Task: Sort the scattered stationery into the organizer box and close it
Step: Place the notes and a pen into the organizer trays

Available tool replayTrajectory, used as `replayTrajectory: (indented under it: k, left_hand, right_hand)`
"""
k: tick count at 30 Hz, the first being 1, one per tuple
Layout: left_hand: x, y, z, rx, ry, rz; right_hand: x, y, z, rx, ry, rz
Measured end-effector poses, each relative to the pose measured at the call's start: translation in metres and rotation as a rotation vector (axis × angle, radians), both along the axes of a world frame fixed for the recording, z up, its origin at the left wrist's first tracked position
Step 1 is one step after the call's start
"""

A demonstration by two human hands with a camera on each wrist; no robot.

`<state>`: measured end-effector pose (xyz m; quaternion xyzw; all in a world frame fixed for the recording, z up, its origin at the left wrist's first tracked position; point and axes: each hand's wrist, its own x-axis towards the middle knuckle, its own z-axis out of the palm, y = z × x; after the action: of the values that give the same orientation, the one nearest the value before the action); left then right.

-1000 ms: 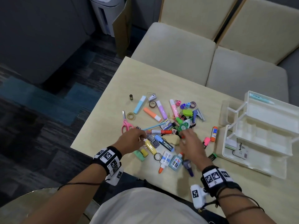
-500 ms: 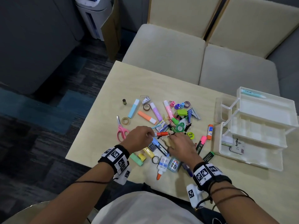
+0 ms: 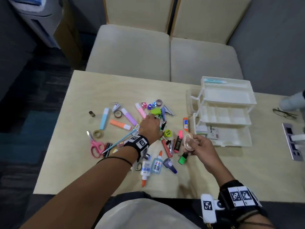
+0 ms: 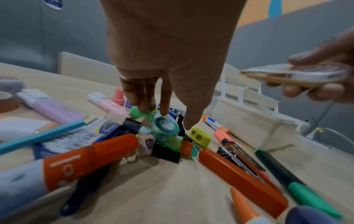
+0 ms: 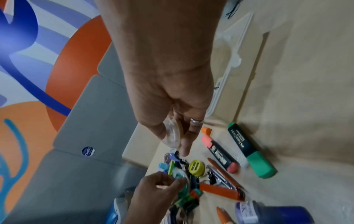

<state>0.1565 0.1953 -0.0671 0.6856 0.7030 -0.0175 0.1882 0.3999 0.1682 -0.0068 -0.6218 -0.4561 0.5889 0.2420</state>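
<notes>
Stationery lies scattered in a heap on the table (image 3: 79,171), left of the white box (image 3: 227,113), which stands open with its tiers fanned out near the right edge. The right hand (image 3: 200,146) is lifted above the table between heap and box, thumb and fingers clasped round a clear, beige tape dispenser (image 3: 188,141); the left wrist view shows that dispenser (image 4: 295,75) held flat between thumb above and fingers below, apart from the table. The left hand (image 3: 149,126) reaches down into the middle of the heap, fingers (image 4: 145,97) extended downward; their tips touch a green piece (image 4: 137,112) and a round teal tape dispenser (image 4: 165,125), but whether they grip either I cannot tell. Just beside that lies a yellow-green sharpener (image 3: 167,133), and near it an orange cutter (image 3: 165,148), a pink-capped highlighter (image 3: 178,141) and a green marker (image 3: 183,158). Nearer the person lie two glue bottles (image 3: 151,166) side by side. On the left of the heap are pink scissors (image 3: 95,147), a tape roll (image 3: 98,133), a blue highlighter (image 3: 104,119), an orange one (image 3: 120,124) and a lilac one (image 3: 128,116). A glue stick (image 3: 185,123) lies just beside the box's bottom tier. A light blue pen (image 3: 214,81) sits in the top tier, and a white packet (image 3: 212,132) in the bottom one. Glasses (image 3: 282,112) rest on the table to the right of the box.
</notes>
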Motion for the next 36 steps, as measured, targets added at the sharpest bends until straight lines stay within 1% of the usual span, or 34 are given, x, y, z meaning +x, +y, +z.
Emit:
replayTrajectory:
  k: [4,6,10,15,18,21,23,24,26,27,29,31,32,34,36]
  left_hand:
    - [0.009,0.012,0.0,-0.028,0.184,-0.049]
    - [0.015,0.017,0.002,-0.025,0.227,-0.048]
    - [0.02,0.026,0.006,-0.056,0.248,-0.009]
    - [0.029,0.031,0.012,-0.086,0.194,0.172]
    - [0.035,0.033,0.011,-0.12,0.209,0.186]
    - [0.04,0.033,0.007,-0.116,0.166,0.214]
    - [0.042,0.03,0.011,-0.052,0.082,0.27]
    - [0.043,0.028,0.015,-0.004,0.004,0.317]
    - [0.05,0.022,0.029,0.102,-0.198,0.417]
    - [0.059,0.019,0.04,0.144,-0.296,0.442]
    - [0.087,0.013,0.064,0.184,-0.49,0.492]
    - [0.122,0.01,0.079,0.133,-0.696,0.576]
    - [0.141,0.01,0.08,0.081,-0.77,0.601]
    - [0.177,0.013,0.073,-0.024,-0.849,0.598]
    - [0.211,0.02,0.061,-0.087,-0.936,0.619]
  right_hand:
    - [0.026,-0.002,0.001,0.031,-0.054,-0.004]
    - [0.039,-0.001,0.006,0.055,-0.072,-0.039]
    - [0.073,0.003,0.006,0.069,-0.044,-0.152]
    - [0.121,0.023,0.006,-0.01,0.071,-0.279]
    - [0.143,0.04,0.003,-0.045,0.091,-0.264]
    - [0.158,0.055,0.001,-0.058,0.131,-0.242]
    - [0.168,0.064,-0.002,-0.054,0.089,-0.203]
    - [0.173,0.069,-0.006,-0.049,0.037,-0.176]
    - [0.184,0.081,-0.015,-0.052,-0.082,-0.116]
    - [0.188,0.087,-0.02,-0.05,-0.149,-0.082]
    - [0.193,0.099,-0.029,-0.042,-0.273,-0.02]
    - [0.194,0.111,-0.035,-0.04,-0.348,0.022]
    - [0.193,0.116,-0.038,-0.047,-0.364,0.038]
    - [0.192,0.126,-0.04,-0.056,-0.398,0.082]
    - [0.191,0.134,-0.045,-0.093,-0.405,0.133]
